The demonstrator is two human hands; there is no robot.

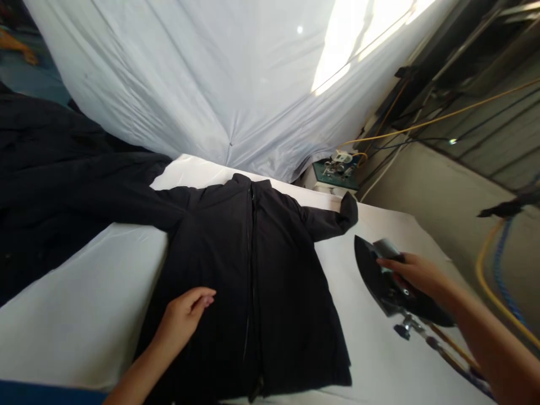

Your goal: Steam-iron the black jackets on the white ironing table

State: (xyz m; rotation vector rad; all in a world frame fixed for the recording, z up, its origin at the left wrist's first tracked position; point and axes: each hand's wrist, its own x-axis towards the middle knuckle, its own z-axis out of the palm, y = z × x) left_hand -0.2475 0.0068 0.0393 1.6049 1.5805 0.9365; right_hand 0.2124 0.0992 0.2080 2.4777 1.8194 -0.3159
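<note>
A dark zip-front jacket (211,259) lies spread on the white table cover, its collar at the far end and its front facing up. Over the jacket's left panel is my left hand (188,309), fingers curled in and nothing showing between them. I cannot tell whether it touches the cloth. My right hand (415,273) grips the handle of a steam iron (379,275) to the right of the jacket, beyond its hem side. The iron looks tilted, and a metal fitting with a hose runs from its rear. The jacket's right sleeve (327,222) is bent up at the cuff.
More dark garments (54,185) are heaped at the left, touching the jacket's left sleeve. A white sheet (202,73) hangs behind the table (396,225). A small machine (337,169) stands past the far edge. Yellow and blue hoses (502,270) hang at the right.
</note>
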